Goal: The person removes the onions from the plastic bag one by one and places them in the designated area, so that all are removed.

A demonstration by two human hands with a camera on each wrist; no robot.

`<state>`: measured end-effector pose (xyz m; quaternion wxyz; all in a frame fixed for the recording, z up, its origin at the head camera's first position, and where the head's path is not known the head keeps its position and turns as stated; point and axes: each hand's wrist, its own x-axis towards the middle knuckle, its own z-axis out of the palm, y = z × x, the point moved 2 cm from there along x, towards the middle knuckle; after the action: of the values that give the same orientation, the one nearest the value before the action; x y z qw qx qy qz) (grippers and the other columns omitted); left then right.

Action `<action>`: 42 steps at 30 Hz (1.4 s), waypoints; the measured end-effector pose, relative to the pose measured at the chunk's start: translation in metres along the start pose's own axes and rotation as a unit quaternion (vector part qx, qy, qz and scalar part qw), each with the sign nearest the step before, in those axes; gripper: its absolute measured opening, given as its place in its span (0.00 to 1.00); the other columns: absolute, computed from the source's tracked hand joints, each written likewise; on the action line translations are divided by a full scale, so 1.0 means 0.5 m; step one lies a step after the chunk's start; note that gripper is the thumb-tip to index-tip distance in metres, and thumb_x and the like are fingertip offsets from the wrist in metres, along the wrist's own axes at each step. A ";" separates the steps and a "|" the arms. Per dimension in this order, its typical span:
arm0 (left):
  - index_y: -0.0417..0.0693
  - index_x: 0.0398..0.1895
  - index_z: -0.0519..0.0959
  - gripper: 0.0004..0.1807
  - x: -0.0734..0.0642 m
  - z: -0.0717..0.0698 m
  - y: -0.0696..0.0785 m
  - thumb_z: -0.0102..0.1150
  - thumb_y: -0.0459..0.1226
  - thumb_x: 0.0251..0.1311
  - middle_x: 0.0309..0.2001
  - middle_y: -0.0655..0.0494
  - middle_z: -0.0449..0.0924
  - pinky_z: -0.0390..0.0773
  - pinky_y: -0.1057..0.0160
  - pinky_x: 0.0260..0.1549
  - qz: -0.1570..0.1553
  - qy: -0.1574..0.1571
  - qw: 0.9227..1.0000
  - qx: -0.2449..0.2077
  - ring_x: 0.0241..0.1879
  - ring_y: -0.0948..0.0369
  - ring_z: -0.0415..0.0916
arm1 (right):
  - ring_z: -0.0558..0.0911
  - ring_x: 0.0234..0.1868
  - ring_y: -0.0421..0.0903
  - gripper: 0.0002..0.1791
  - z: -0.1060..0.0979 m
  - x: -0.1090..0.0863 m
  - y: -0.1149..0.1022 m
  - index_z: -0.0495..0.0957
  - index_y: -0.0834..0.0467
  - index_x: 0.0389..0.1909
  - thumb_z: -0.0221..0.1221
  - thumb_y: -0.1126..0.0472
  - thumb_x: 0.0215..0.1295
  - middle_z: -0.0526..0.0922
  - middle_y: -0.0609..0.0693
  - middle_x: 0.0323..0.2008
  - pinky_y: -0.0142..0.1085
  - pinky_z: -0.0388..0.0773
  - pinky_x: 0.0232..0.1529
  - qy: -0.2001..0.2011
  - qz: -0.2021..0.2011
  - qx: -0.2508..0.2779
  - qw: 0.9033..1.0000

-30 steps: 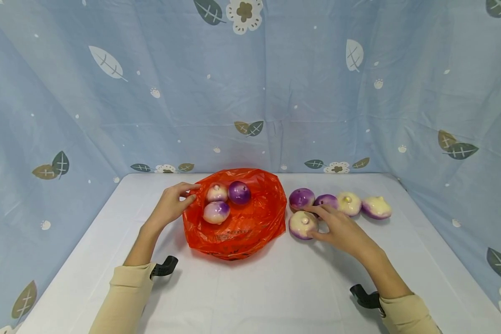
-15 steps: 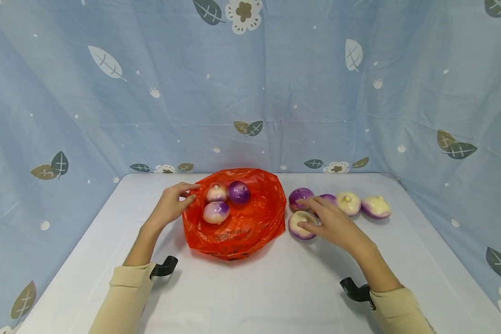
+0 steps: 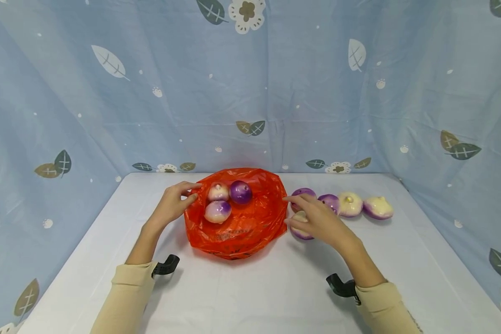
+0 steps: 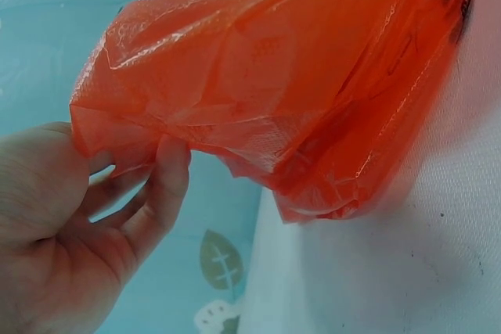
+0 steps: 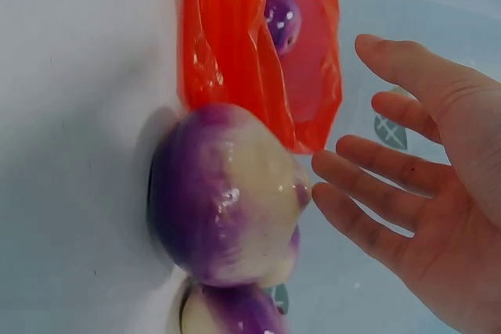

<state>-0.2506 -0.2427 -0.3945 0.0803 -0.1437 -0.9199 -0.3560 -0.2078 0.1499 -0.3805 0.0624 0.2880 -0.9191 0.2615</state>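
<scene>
A red plastic bag [image 3: 250, 236] stands with its mouth spread wide, three glossy purple-and-white turnips [image 3: 218, 212] lying inside. My left hand [image 3: 170, 203] pinches the bag's left rim between thumb and fingers, plain in the left wrist view, where the film [image 4: 219, 76] stretches away from the fingertips. Empty and with fingers spread, my right hand [image 3: 322, 220] reaches to the bag's right rim. Below it sits a cream-topped turnip [image 5: 227, 193], partly covered by the hand in the head view. Close behind stands a purple turnip [image 3: 303, 191].
To the right, a row continues with a purple turnip [image 3: 330, 202], a cream one [image 3: 350, 204] and another lying tipped [image 3: 377, 207]. All rest on a white-covered table [image 3: 242, 301]. A blue printed curtain [image 3: 250, 93] closes off the back and sides.
My right hand has moved left, off the near cream-topped turnip and over to the bag's right rim. My left hand keeps its hold on the bag.
</scene>
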 end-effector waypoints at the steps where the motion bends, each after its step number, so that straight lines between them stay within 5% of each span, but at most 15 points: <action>1: 0.41 0.60 0.78 0.19 0.000 0.000 0.000 0.56 0.29 0.65 0.54 0.41 0.81 0.86 0.50 0.41 0.000 0.000 1.000 0.000 0.49 0.43 0.80 | 0.82 0.52 0.53 0.31 0.002 0.001 -0.002 0.74 0.49 0.63 0.67 0.47 0.59 0.78 0.53 0.56 0.51 0.83 0.50 0.001 -0.001 0.001 1.000; 8: 0.40 0.59 0.78 0.19 0.000 -0.001 0.002 0.56 0.29 0.65 0.54 0.40 0.81 0.86 0.50 0.40 0.000 0.000 1.000 0.003 0.49 0.42 0.80 | 0.81 0.43 0.49 0.30 0.011 0.012 -0.016 0.74 0.49 0.62 0.68 0.49 0.58 0.79 0.49 0.44 0.39 0.84 0.42 0.001 -0.017 -0.005 1.000; 16: 0.40 0.59 0.78 0.19 0.000 0.000 -0.001 0.57 0.29 0.65 0.54 0.41 0.81 0.86 0.50 0.40 0.005 0.001 1.000 0.002 0.49 0.42 0.81 | 0.79 0.58 0.52 0.30 0.027 0.032 -0.035 0.73 0.50 0.63 0.66 0.46 0.61 0.79 0.54 0.57 0.49 0.82 0.54 -0.027 -0.018 -0.014 0.999; 42: 0.42 0.60 0.78 0.19 0.001 0.000 -0.004 0.56 0.30 0.65 0.54 0.42 0.81 0.87 0.51 0.40 0.000 -0.001 1.000 -0.004 0.49 0.44 0.80 | 0.78 0.61 0.50 0.31 0.108 0.076 -0.089 0.71 0.45 0.64 0.63 0.42 0.62 0.77 0.49 0.61 0.51 0.77 0.61 -0.076 -0.009 -0.004 0.997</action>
<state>-0.2516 -0.2439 -0.3959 0.0794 -0.1447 -0.9183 -0.3597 -0.2122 0.0721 -0.3967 -0.0036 0.3153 -0.9195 0.2348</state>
